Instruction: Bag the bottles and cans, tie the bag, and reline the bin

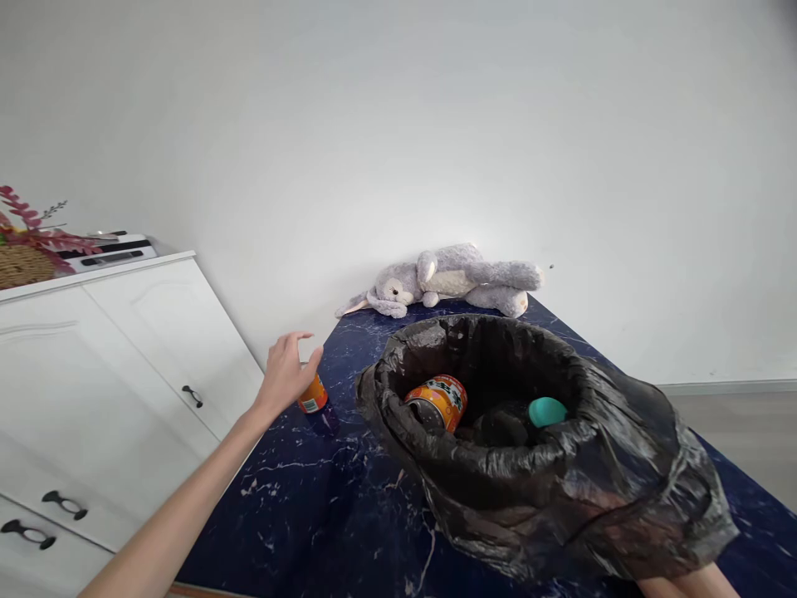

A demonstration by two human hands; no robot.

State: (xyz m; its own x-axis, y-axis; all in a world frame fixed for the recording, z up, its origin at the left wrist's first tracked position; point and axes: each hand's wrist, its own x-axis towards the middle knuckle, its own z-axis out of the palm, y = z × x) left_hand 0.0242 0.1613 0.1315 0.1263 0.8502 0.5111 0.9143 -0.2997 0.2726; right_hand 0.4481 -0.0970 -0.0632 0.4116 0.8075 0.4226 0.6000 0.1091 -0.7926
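Observation:
My left hand [287, 374] is at an orange can [313, 395] standing on the dark blue marbled tabletop [299, 498]. Its thumb and index finger are spread apart and curved, and the hand covers part of the can. A bin lined with a black plastic bag [635, 432] is tilted toward me on the right. Inside it lie an orange can with printed characters [445, 400] and a turquoise round object [547, 411]. The bag's loose folds cover my right hand [607, 502], which shows dimly through the plastic at the bin's near side; its fingers are hidden.
A grey plush rabbit [448, 278] lies on its side at the table's far end, by the white wall. To the left stands a white cabinet [124, 357] with black handles, bearing a wicker basket [25, 266] with reddish plants.

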